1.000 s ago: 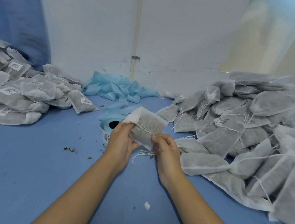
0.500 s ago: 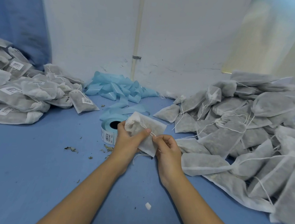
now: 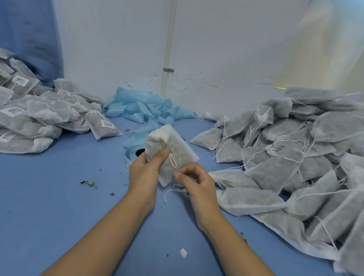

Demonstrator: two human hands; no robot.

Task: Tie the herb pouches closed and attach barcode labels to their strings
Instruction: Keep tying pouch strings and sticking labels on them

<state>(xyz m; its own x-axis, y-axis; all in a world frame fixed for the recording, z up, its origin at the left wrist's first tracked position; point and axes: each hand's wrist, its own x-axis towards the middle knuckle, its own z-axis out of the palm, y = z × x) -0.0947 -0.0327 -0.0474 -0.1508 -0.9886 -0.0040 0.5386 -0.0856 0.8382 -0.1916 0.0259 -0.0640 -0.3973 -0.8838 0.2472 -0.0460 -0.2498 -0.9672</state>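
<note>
Pouch (image 3: 171, 150) gripped in your left hand (image 3: 144, 174), string (image 3: 173, 189) pinched by your right hand (image 3: 197, 182): labelled pile (image 3: 32, 113) done, bigger unlabelled pile (image 3: 294, 159) waits.

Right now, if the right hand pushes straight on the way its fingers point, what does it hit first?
Most likely the herb pouch held by the left hand: the right hand points up-left at its lower edge. The gap looks tiny, but depth is unclear.
</note>
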